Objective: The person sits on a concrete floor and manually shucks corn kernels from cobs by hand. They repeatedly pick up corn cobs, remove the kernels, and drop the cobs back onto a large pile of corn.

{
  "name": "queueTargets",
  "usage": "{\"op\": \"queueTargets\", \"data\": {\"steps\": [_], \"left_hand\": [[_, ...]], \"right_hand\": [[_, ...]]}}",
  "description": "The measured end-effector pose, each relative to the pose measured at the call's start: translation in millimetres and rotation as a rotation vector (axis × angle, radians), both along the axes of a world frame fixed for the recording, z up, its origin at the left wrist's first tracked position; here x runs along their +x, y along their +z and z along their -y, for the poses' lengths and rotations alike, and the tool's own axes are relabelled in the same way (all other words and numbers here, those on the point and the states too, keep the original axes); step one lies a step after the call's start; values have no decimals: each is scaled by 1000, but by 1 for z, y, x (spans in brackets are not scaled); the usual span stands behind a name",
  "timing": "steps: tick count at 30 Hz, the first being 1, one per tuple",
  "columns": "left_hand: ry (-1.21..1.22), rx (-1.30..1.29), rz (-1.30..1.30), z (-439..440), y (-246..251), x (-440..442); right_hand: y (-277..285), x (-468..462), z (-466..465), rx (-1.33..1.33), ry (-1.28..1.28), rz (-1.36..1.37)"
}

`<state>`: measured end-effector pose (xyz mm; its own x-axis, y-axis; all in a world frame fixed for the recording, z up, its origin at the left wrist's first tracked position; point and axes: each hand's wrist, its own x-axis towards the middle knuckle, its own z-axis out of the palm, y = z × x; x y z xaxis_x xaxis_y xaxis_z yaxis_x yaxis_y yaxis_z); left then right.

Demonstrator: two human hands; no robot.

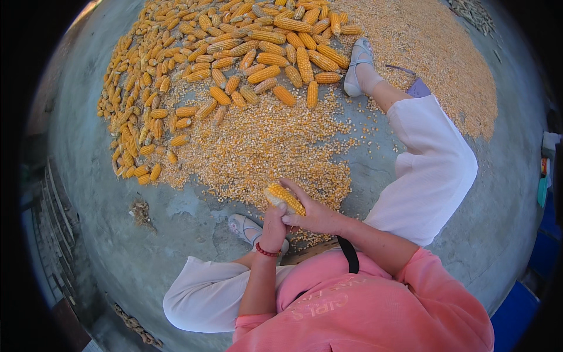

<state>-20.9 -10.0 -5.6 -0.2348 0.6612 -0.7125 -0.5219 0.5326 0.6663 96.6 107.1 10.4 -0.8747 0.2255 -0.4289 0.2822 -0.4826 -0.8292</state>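
Observation:
A yellow corn cob (288, 199) is held between my two hands, low over the loose kernels. Its left side looks pale, as if bare of kernels there. My left hand (273, 226), with a red bead bracelet at the wrist, grips the cob's lower left side. Wrapped around the other side is my right hand (317, 214), its thumb close to the left thumb and a finger along the top. The lower end of the cob is hidden by the hands. Just beyond lies a spread of loose corn kernels (264, 149) on the concrete floor.
A large heap of unshelled corn cobs (246, 48) lies ahead and to the left. Ahead right spreads a wide bed of kernels (431, 57), with a purple object (418, 89) at its near edge. Bare cobs (473, 15) lie far right. Dry husk scraps (140, 212) are at left.

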Motion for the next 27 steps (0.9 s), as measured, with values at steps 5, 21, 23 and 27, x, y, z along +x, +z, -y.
{"op": "queueTargets", "data": {"steps": [5, 21, 23, 27], "left_hand": [[228, 204, -461, -13, 5, -4], [86, 132, -683, -7, 13, 1], [118, 135, -568, -6, 11, -1], [84, 97, -351, -8, 24, -10]], "right_hand": [[6, -2, -11, 264, 67, 124], [-11, 4, -8, 772, 118, 44], [-14, 5, -7, 763, 113, 43], [-2, 4, -18, 570, 213, 198]]}}
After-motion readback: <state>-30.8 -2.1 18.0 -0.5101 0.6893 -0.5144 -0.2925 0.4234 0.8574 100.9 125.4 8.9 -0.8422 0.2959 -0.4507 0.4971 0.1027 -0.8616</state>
